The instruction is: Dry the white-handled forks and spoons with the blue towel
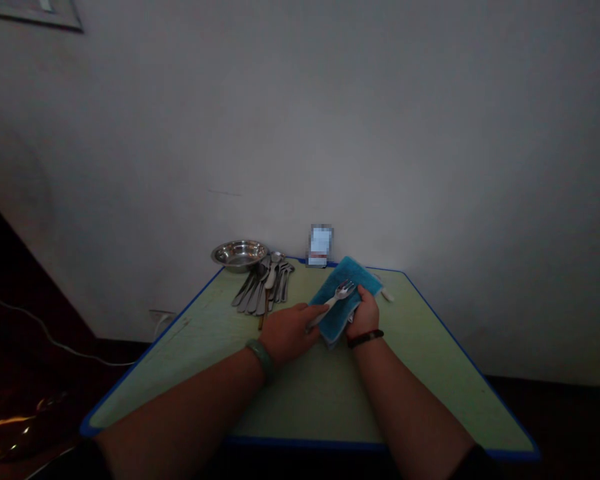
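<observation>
My left hand [293, 331] is at the middle of the table and holds the handle of a stainless steel fork [336, 297]. The fork's tines point up and to the right, lying over a folded blue terry cloth [343, 300]. My right hand [365, 315] grips the near part of that cloth from below and beside it. Part of the fork handle is hidden by my left fingers. A pile of several steel spoons and forks [263, 287] lies to the left of the cloth, apart from both hands.
A shallow steel bowl [239, 255] stands at the far left corner of the green, blue-edged table [300, 400]. A blurred upright item [320, 245] stands at the far edge against the white wall [300, 133]. A white cable [55, 340] runs along the floor at left.
</observation>
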### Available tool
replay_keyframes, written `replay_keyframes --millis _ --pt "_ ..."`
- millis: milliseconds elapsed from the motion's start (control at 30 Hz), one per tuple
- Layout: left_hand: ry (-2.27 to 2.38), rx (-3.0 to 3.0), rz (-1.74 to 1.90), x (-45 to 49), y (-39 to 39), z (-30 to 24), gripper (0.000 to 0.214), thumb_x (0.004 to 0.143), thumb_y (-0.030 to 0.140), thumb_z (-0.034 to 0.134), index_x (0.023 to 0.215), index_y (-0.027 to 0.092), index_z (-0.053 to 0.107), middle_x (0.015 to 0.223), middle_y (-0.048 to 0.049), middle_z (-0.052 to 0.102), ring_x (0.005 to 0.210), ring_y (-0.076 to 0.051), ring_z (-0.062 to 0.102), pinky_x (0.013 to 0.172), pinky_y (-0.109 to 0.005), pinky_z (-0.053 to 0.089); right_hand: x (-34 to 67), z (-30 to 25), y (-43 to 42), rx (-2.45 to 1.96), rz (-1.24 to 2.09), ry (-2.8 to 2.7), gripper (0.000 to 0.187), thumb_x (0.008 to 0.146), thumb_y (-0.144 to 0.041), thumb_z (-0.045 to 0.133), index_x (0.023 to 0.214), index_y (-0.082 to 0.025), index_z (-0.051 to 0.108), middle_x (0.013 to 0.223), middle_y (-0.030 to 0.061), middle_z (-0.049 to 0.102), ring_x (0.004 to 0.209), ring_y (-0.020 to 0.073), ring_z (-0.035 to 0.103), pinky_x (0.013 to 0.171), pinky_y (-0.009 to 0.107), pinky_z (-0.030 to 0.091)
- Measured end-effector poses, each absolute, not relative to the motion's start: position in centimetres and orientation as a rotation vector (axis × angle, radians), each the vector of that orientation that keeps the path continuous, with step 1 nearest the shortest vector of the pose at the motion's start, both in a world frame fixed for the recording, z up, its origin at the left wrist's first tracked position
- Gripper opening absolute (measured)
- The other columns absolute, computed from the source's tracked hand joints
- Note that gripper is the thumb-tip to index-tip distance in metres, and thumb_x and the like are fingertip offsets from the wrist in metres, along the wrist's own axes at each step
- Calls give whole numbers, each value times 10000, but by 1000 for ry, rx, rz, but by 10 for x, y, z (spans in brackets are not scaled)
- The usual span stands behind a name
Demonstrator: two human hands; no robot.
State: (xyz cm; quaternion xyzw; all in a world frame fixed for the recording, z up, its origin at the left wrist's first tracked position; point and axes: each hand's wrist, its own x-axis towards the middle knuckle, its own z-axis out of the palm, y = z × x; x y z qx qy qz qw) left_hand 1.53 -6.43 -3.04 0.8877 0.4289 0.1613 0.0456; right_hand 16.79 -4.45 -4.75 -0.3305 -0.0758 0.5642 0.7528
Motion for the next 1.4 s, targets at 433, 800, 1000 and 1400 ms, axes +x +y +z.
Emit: replay_keyframes --millis 433,800,1000,1400 --pt "1333 2708 426 16 -63 -31 454 765 363 424 1212 380 342 1058 14 549 857 -160 547 653 -229 399 166 -50 -45 -716 1330 -241 192 688 -315 472 725 -165 587 586 3 655 524 151 602 583 302 489" --pt "1314 2693 509 15 -58 -37 464 766 384 414 1220 385 318 1071 12 549 898 -172 539 688 -250 399 164 -50 -46 -730 1418 -227 252 696 -304 443 795 -136 602 626 44 665 571 176 618 569 321 494" --pt "1299 2695 539 15 -60 -36 460 760 397 414 1212 381 331 1089 17 546 891 -176 545 671 -254 397 163 -50 -47 -752 1396 -243 237 687 -307 459 783 -139 596 614 37 663 551 171 614 590 324 493" --pt "1299 2722 554 16 -60 -36 443 740 403 429 1179 369 378 1005 20 587 811 -175 571 599 -242 394 161 -43 -52 -732 1353 -222 200 695 -285 448 714 -151 594 601 35 664 550 171 615 585 314 492"
